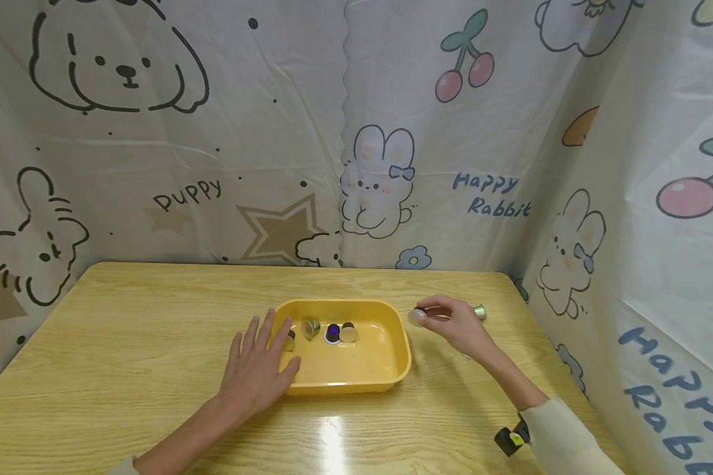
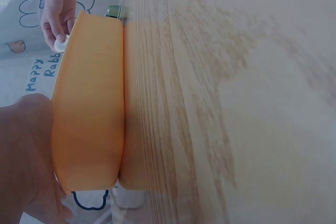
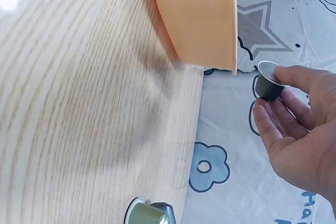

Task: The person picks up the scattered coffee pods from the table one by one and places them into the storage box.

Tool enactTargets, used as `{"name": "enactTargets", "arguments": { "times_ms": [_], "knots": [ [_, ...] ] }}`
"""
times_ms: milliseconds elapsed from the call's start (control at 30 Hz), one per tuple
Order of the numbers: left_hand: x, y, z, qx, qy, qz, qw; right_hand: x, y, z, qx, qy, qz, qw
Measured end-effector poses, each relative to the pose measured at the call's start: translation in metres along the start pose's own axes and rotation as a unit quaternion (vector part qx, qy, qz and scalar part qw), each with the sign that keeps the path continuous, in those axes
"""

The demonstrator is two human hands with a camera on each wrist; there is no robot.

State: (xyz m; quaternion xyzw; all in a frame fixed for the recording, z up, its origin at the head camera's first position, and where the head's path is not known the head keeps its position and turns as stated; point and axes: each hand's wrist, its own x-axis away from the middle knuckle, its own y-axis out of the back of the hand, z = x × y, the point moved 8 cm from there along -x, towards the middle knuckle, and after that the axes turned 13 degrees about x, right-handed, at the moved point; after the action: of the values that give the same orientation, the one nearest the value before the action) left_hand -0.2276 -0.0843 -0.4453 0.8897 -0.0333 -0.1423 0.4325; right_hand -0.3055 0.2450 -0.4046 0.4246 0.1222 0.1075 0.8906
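Observation:
My right hand pinches a dark coffee capsule between thumb and fingers, its pale foil lid tilted upward. It hangs in the air just off the right end of a yellow plastic tray. My left hand lies with spread fingers over the tray's left rim. Inside the tray are a green capsule, a purple capsule and a brown capsule with its lid facing me. Another capsule there is partly hidden by my left fingers.
Right of the tray, a green capsule lies on the wooden table against a dark capsule. Printed cloth hangs behind the table and along its right side. A black device is at my right wrist.

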Motion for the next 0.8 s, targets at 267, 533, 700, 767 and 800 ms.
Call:
{"name": "enactTargets", "arguments": {
  "times_ms": [267, 533, 700, 767, 800],
  "knots": [
    [0.001, 0.001, -0.001, -0.004, -0.006, -0.004, 1.0000, -0.008, -0.009, 0.012, -0.001, 0.017, 0.003, 1.000],
    [-0.001, 0.003, -0.001, -0.007, -0.005, -0.003, 1.0000, -0.018, -0.021, 0.024, -0.022, 0.026, 0.021, 0.999],
    [-0.001, 0.001, 0.000, -0.001, -0.002, 0.002, 1.0000, -0.021, -0.031, 0.031, -0.023, 0.029, 0.032, 0.999],
    [-0.001, 0.000, 0.000, -0.001, -0.002, 0.002, 1.0000, -0.022, -0.034, 0.033, -0.019, 0.031, 0.035, 0.999],
    [-0.001, 0.000, 0.000, -0.001, -0.002, 0.002, 1.0000, -0.023, -0.036, 0.034, -0.017, 0.032, 0.036, 0.999]
  ]
}}
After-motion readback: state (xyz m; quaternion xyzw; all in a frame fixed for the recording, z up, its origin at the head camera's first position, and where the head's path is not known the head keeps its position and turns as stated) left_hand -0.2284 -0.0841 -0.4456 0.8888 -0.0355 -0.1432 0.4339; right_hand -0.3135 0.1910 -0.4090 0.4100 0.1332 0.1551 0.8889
